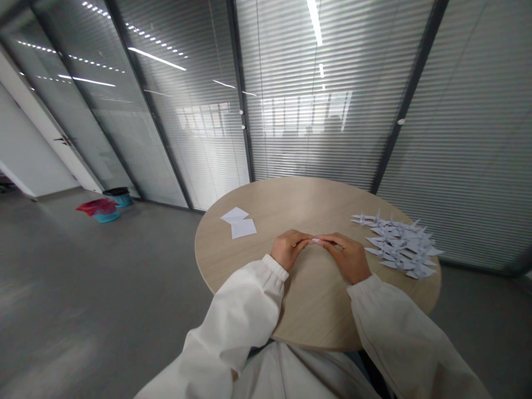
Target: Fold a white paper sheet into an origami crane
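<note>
Since the small folded white paper (316,240) looks light and soft enough to crush, it seems best held lightly at its edges, as the fingers (302,239) of the left hand (286,250) and right hand (344,257) pinch it from both sides over the round wooden desk (291,205), hiding its exact shape.

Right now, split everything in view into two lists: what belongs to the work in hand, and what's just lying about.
Belongs to the work:
left hand
right hand
small folded white paper, pinched between both hands
white paper squares
pile of paper cranes
round wooden table

Just lying about:
teal basket with red cloth
black-rimmed teal bin
glass partition with blinds
</note>
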Motion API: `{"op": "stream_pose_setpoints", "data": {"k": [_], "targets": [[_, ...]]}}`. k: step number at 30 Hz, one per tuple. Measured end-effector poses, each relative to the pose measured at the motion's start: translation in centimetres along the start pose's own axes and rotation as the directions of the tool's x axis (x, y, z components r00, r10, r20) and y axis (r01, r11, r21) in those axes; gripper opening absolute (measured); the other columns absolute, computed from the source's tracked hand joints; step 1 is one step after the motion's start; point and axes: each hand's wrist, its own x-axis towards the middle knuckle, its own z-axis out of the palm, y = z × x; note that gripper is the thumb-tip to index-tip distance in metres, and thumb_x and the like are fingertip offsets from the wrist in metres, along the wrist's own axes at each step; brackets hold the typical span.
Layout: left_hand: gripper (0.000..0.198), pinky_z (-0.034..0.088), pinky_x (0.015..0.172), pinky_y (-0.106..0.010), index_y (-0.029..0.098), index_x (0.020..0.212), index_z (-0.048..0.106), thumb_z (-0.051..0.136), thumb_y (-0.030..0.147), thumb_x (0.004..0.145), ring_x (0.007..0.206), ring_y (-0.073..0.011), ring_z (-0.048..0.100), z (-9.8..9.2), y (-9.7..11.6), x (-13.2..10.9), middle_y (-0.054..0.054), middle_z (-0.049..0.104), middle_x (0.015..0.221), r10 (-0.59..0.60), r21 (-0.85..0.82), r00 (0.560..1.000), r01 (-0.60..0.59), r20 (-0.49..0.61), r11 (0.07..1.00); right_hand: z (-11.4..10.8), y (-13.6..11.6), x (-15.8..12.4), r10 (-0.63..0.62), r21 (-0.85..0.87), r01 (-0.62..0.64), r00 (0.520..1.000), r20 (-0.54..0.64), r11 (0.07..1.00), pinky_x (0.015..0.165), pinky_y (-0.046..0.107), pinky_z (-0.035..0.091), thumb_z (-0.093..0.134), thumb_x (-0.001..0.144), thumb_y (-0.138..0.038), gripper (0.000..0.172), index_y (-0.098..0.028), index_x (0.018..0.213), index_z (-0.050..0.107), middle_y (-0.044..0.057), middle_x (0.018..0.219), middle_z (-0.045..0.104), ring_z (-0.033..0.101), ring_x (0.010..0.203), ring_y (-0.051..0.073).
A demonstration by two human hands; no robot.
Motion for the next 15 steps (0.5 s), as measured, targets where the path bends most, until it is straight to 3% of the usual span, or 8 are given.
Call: {"op": "stream_pose_setpoints", "data": {"k": [15], "targets": [[0.030,0.045,0.073,-0.026,0.017,0.088,0.068,0.046,0.037,0.085,0.076,-0.0150,0.058,0.06,0.10,-0.09,-0.009,0.067,0.084,0.075,0.095,0.997,-0.078,0.030,0.992,-0.11,-0.30,0.05,0.019,-0.051,-0.021,0.999,-0.038,0.998,0.065,0.029,0.052,0.057,0.079,-0.031,0.016,-0.022,0.080,0.070,0.003,0.077,0.071,0.064,0.067,0.017]]}}
